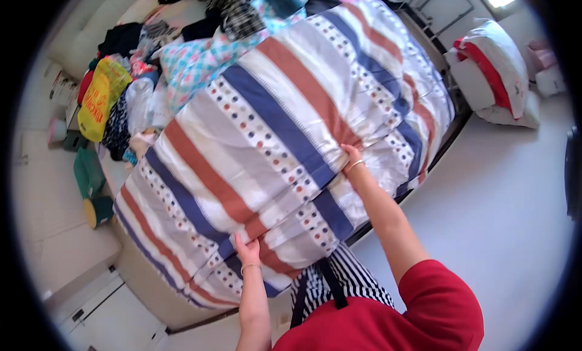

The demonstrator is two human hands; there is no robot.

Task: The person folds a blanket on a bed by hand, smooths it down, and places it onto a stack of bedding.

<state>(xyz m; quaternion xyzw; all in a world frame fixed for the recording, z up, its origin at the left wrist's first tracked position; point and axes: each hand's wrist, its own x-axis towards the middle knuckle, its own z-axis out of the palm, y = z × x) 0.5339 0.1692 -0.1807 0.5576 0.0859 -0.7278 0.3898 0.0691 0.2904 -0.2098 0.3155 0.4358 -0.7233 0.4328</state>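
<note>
From where I stand, the right hand (pixel 353 158) grips a fold of the quilt (pixel 267 141), a thin bangle (pixel 356 163) circling its wrist. Nearer the lower edge, the left hand (pixel 247 251) grips another pinch of the cloth, thumb uppermost, the rest of its fingers largely hidden.

The quilt bulges softly over the bed (pixel 142 263), smooth and slightly glossy, its stripes of rust, navy, white and pale grey broken by rows of dots. It creases between the hands and bunches into deeper folds beyond the right one.

Behind it lies a limp checked cloth (pixel 188 66) in blue and pink, with rumpled plaid fabric (pixel 233 11) past that. A crinkled yellow bag (pixel 104 102) slumps among the clothes. Across the smooth, pale floor (pixel 485 193) sits a plump white bundle (pixel 512 63) with a red panel.
</note>
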